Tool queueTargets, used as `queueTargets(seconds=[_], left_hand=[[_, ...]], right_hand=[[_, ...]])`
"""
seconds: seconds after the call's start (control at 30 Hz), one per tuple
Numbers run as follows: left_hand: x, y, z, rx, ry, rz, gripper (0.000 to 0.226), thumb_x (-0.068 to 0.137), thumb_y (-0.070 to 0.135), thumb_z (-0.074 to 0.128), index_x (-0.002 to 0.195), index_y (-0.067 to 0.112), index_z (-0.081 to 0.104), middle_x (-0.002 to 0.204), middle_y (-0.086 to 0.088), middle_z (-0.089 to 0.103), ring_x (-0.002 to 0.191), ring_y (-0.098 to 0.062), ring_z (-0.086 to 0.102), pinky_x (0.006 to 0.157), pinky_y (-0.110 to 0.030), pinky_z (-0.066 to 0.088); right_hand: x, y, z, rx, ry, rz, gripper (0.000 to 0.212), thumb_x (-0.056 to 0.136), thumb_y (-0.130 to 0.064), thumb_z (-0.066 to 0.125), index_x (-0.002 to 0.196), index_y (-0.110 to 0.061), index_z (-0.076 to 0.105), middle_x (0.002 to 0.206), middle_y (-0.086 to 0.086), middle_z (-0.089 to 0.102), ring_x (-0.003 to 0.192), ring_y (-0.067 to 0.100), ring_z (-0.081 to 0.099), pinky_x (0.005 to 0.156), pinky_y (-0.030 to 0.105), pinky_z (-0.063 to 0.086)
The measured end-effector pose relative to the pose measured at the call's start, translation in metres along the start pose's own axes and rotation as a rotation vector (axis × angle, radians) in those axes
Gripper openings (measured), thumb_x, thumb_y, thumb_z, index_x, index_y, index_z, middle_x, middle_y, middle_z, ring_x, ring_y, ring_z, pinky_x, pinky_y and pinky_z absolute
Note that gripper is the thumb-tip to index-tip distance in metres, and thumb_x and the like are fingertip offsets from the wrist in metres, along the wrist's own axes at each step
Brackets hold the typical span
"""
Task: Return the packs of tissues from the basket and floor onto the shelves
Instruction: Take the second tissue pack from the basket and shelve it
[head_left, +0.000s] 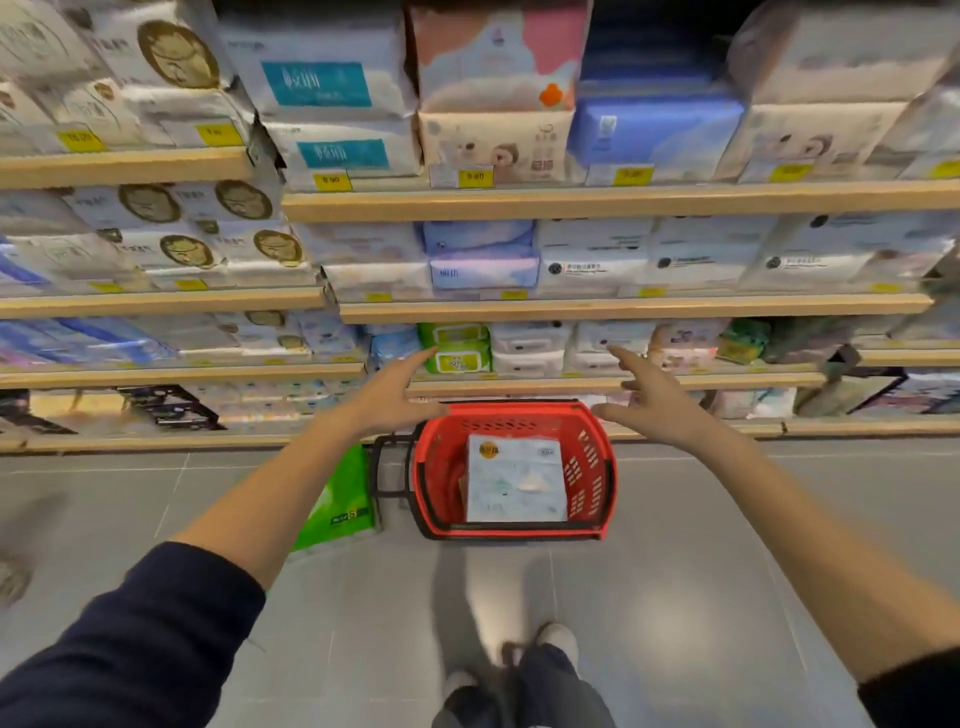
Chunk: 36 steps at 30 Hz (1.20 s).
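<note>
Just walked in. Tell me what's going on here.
A person faces stocked shelves, left hand and right hand both open and empty out over a red basket on the floor. A white tissue pack lies in the basket; a green pack sits on the floor to its left. Neither is picked up yet.

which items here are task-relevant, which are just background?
Job: white tissue pack in the red basket; green pack on the floor beside it; shelves; left hand and right hand, both empty.
Background: stocked packs; yellow price tags; shoes.
</note>
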<state>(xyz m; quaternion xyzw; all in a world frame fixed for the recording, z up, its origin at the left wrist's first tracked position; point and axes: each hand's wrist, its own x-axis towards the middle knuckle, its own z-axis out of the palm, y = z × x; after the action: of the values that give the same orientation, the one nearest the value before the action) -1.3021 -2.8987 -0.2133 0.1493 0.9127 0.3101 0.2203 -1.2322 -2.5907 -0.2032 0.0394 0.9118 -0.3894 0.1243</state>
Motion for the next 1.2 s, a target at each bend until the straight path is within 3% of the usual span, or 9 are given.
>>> queueTargets(seconds=[0.1, 0.23, 0.5, 0.63, 0.77, 0.87, 1.0, 1.07, 1.2], left_hand=[[0.015, -0.008, 0.026, -0.055, -0.075, -0.023, 0.086, 0.078, 0.037, 0.071, 0.147, 0.018, 0.023, 0.154, -0.003, 0.025, 0.14, -0.021, 0.027, 0.111, -0.038, 0.029], [0.034, -0.017, 0.063, -0.102, -0.084, -0.083, 0.083, 0.076, 0.03, 0.075, 0.143, 0.014, 0.03, 0.138, 0.002, 0.043, 0.121, -0.009, 0.04, 0.095, -0.016, 0.032], [0.094, -0.09, 0.152, -0.152, -0.105, -0.235, 0.101, 0.057, 0.06, 0.066, 0.144, 0.021, 0.031, 0.139, -0.007, 0.048, 0.128, -0.021, 0.045, 0.107, -0.043, 0.037], [0.135, -0.147, 0.208, -0.185, -0.1, -0.308, 0.094, 0.064, 0.043, 0.076, 0.143, 0.017, 0.033, 0.134, -0.009, 0.048, 0.123, -0.017, 0.045, 0.105, -0.03, 0.035], [0.174, -0.205, 0.271, -0.174, -0.121, -0.321, 0.092, 0.061, 0.041, 0.071, 0.142, 0.02, 0.034, 0.127, -0.006, 0.05, 0.118, -0.014, 0.045, 0.096, -0.02, 0.032], [0.207, -0.253, 0.319, -0.148, -0.141, -0.342, 0.1, 0.055, 0.058, 0.067, 0.144, 0.033, 0.027, 0.138, -0.006, 0.045, 0.128, -0.02, 0.04, 0.103, -0.029, 0.032], [0.244, -0.302, 0.372, -0.136, -0.176, -0.353, 0.096, 0.068, 0.04, 0.078, 0.145, 0.037, 0.02, 0.149, -0.007, 0.027, 0.138, -0.022, 0.025, 0.105, -0.026, 0.024], [0.259, -0.321, 0.392, -0.141, -0.176, -0.36, 0.098, 0.068, 0.041, 0.078, 0.144, 0.043, 0.015, 0.155, -0.007, 0.01, 0.144, -0.02, 0.009, 0.111, -0.033, 0.02], [0.28, -0.354, 0.417, -0.19, -0.171, -0.38, 0.111, 0.057, 0.059, 0.077, 0.139, 0.058, 0.002, 0.158, 0.0, 0.0, 0.14, -0.006, 0.0, 0.113, -0.034, 0.015]], right_hand=[[0.011, 0.026, 0.01, 0.022, -0.058, 0.032, 0.08, 0.08, -0.023, 0.068, 0.145, -0.016, 0.022, 0.149, 0.011, 0.03, 0.132, 0.03, 0.037, 0.101, 0.036, 0.035], [0.03, 0.062, 0.027, 0.067, -0.154, 0.093, 0.079, 0.08, -0.02, 0.069, 0.144, -0.017, 0.024, 0.147, 0.009, 0.034, 0.131, 0.03, 0.039, 0.105, 0.041, 0.035], [0.08, 0.158, 0.084, 0.156, -0.213, 0.228, 0.08, 0.077, -0.015, 0.071, 0.143, -0.017, 0.026, 0.141, 0.008, 0.042, 0.127, 0.027, 0.043, 0.105, 0.039, 0.034], [0.12, 0.222, 0.134, 0.221, -0.255, 0.276, 0.08, 0.076, -0.009, 0.071, 0.142, -0.014, 0.025, 0.131, 0.005, 0.048, 0.121, 0.025, 0.048, 0.105, 0.044, 0.038], [0.162, 0.286, 0.192, 0.238, -0.307, 0.287, 0.079, 0.072, -0.006, 0.074, 0.131, -0.032, 0.029, 0.119, -0.005, 0.05, 0.113, 0.017, 0.05, 0.102, 0.042, 0.041], [0.192, 0.337, 0.242, 0.201, -0.324, 0.296, 0.092, 0.065, -0.016, 0.081, 0.14, -0.026, 0.027, 0.138, 0.003, 0.044, 0.127, 0.022, 0.042, 0.108, 0.042, 0.035], [0.229, 0.395, 0.305, 0.143, -0.307, 0.278, 0.099, 0.065, -0.012, 0.081, 0.143, -0.02, 0.021, 0.148, 0.01, 0.031, 0.136, 0.026, 0.026, 0.103, 0.025, 0.021], [0.243, 0.42, 0.331, 0.169, -0.259, 0.292, 0.101, 0.064, -0.012, 0.081, 0.143, -0.018, 0.02, 0.148, 0.011, 0.03, 0.137, 0.028, 0.024, 0.102, 0.03, 0.023], [0.262, 0.452, 0.371, 0.239, -0.293, 0.34, 0.118, 0.054, -0.041, 0.085, 0.138, -0.046, 0.002, 0.142, 0.019, 0.036, 0.133, 0.033, 0.033, 0.103, 0.042, 0.033]])
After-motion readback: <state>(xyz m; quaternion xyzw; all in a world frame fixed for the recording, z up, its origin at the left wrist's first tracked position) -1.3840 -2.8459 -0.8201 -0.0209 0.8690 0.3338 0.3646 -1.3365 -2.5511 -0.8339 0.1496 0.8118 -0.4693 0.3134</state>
